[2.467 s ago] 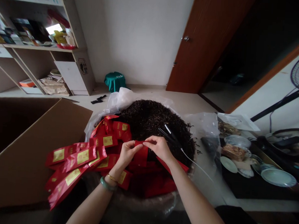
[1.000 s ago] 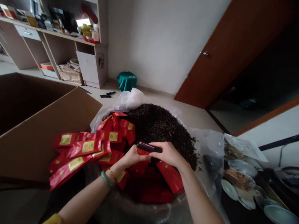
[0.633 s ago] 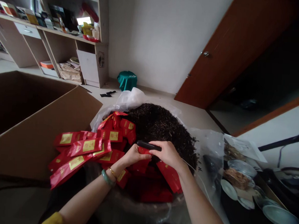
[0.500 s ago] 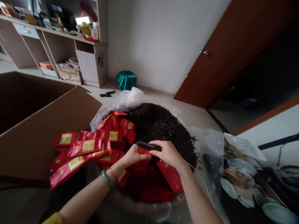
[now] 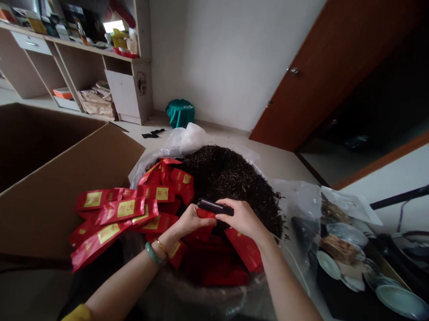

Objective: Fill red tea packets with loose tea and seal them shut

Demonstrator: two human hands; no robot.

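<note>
My left hand point(image 5: 191, 221) pinches a small red packet point(image 5: 204, 224) by its upper part. My right hand point(image 5: 243, 217) is closed round a slim black clamp tool point(image 5: 215, 207) that sits across the packet's top edge; a thin white cord runs from it past my right wrist. Both hands hover over the near edge of a big heap of dark loose tea point(image 5: 228, 178) in a clear plastic bag point(image 5: 181, 138). Several red packets with gold labels point(image 5: 119, 209) lie fanned out to the left of my hands, and more lie beneath them.
A large open cardboard box point(image 5: 49, 184) stands at the left. At the right, a dark table carries plates and bowls point(image 5: 395, 297) and a plastic bag of dried goods. Shelving point(image 5: 79, 45), a green bundle point(image 5: 179, 112) and a brown door point(image 5: 315, 65) lie behind.
Earlier both hands fingered the packet's top and the black tool lay on the tea. Now my right hand holds the tool clamped across the packet; over the last second the hands have barely moved.
</note>
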